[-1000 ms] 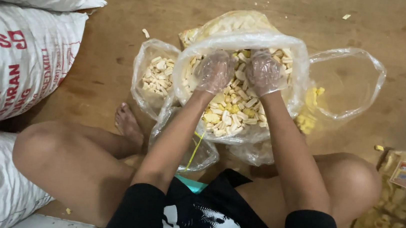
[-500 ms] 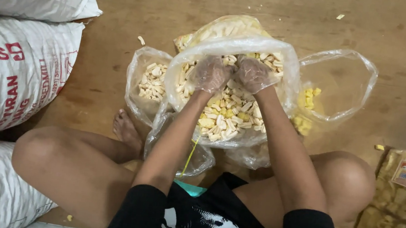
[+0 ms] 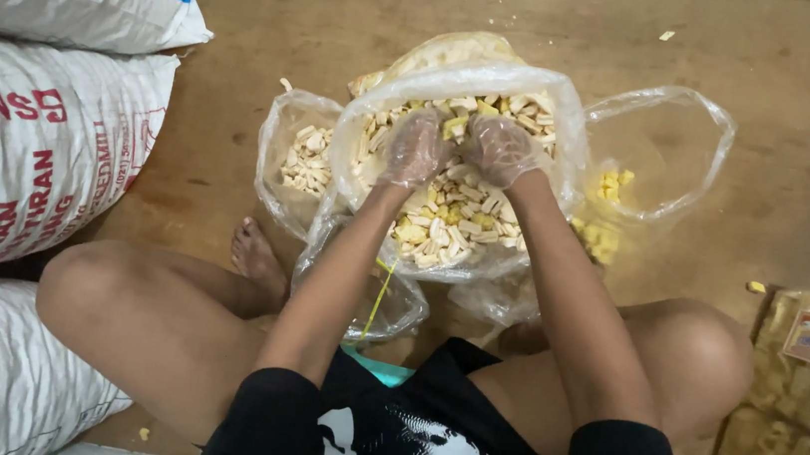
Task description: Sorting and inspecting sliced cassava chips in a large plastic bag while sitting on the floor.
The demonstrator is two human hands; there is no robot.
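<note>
Both hands, each in a thin clear plastic glove, are sunk in the big clear bag (image 3: 450,177) of pale and yellow snack pieces at the centre of the frame. Left hand (image 3: 415,148) is half-curled, fingers bent down into the pieces; right hand (image 3: 499,149) is likewise cupped over them, and whether either one actually grips a handful cannot be told.

Ordered from largest to smallest:

- White woven sacks (image 3: 27,148), stacked along the left edge of the frame, one with a blue stripe at upper left.
- Brown floor (image 3: 763,65), on which the person sits cross-legged, bare foot (image 3: 256,257) just beside the bags.
- Big clear bag, mouth rolled open, well filled with pieces.
- Wide clear bag (image 3: 658,154) at right of centre, nearly empty, with a few yellow pieces (image 3: 610,184) at its bottom.
- Sealed snack packs (image 3: 803,400) with labels, stacked at the lower right edge.
- Smaller clear bag (image 3: 300,161) at left of centre, partly filled with pale pieces only.
- Loose crumbs scattered on the floor.

Judged progress: the work appears to be at an early or middle stage. The smaller bag and the wide bag hold only modest amounts, while most of the mixed pieces are in the big bag under the hands.
</note>
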